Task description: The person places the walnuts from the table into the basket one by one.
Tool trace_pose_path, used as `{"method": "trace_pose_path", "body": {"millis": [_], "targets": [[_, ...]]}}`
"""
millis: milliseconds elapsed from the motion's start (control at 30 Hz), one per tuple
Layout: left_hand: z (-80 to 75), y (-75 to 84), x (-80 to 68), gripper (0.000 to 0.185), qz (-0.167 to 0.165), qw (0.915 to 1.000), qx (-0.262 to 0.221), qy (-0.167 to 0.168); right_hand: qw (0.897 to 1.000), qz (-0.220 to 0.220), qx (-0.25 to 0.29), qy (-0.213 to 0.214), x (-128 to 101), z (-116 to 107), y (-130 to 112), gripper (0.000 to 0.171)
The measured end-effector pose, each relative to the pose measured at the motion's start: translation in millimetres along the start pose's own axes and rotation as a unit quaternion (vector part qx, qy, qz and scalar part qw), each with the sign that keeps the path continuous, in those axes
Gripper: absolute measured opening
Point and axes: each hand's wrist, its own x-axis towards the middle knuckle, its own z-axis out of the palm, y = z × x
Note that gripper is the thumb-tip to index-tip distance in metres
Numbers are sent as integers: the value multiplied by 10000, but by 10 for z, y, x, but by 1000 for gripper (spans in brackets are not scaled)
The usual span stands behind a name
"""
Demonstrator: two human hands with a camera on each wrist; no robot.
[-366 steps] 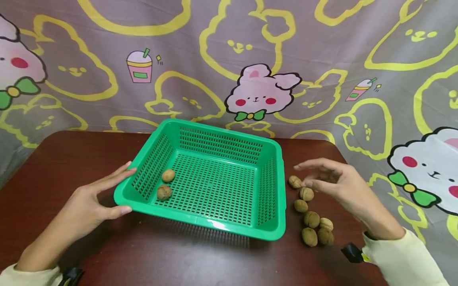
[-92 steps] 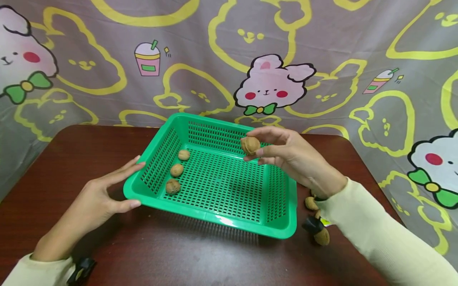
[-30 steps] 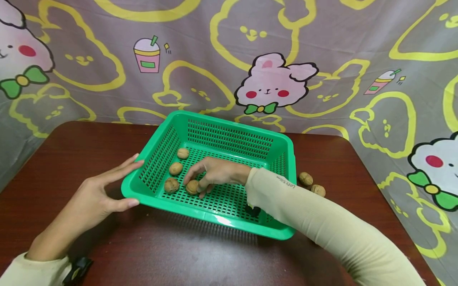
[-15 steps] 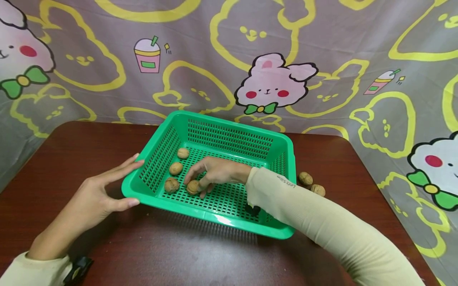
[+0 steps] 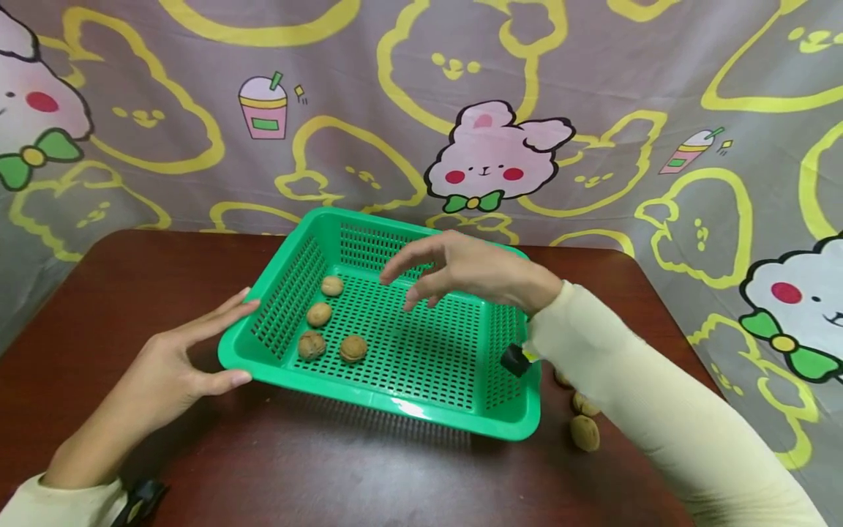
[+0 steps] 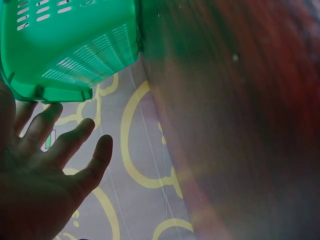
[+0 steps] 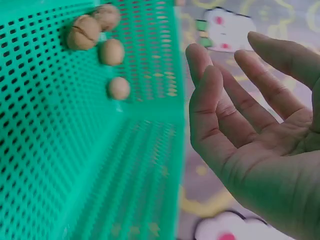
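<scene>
A green slotted basket [image 5: 402, 405] sits on the dark red table [image 5: 132, 278]. Several walnuts lie on its floor near the left wall, among them one [image 5: 353, 348] close to the front and one [image 5: 332, 285] farther back; the right wrist view shows them as well [image 7: 83, 32]. My left hand [image 5: 197, 351] rests with straight fingers against the basket's left front corner [image 6: 50, 92]. My right hand [image 5: 437, 271] hovers above the basket, fingers relaxed and empty [image 7: 250, 115].
More walnuts [image 5: 584, 432] lie on the table right of the basket, partly hidden by my right sleeve [image 5: 658, 410]. A cartoon-print cloth [image 5: 494, 154] hangs behind the table. Bare tabletop lies in front of the basket.
My right hand let go of a walnut on the basket floor and rose up and to the right, now empty. The left hand stays at the basket corner.
</scene>
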Motion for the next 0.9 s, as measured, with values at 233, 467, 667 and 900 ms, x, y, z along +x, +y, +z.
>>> {"method": "trace_pose_path", "body": {"millis": [233,467,667,900], "targets": [[6,3,-2,89,66,10000,24,35,9980,49,-130,622,-891,-179,188,36],[9,14,9,88,-9,10000,29,-22,9938,-647,166,893,-1713,-260,696,43],[3,20,-4,88,-21,10000,-3,3,9878,-1175,529,877,-2127,-236,1184,51],[-3,25,-13,88,-60,9999,-92,4,9817,-778,178,1727,-2426,-102,1575,46]]}}
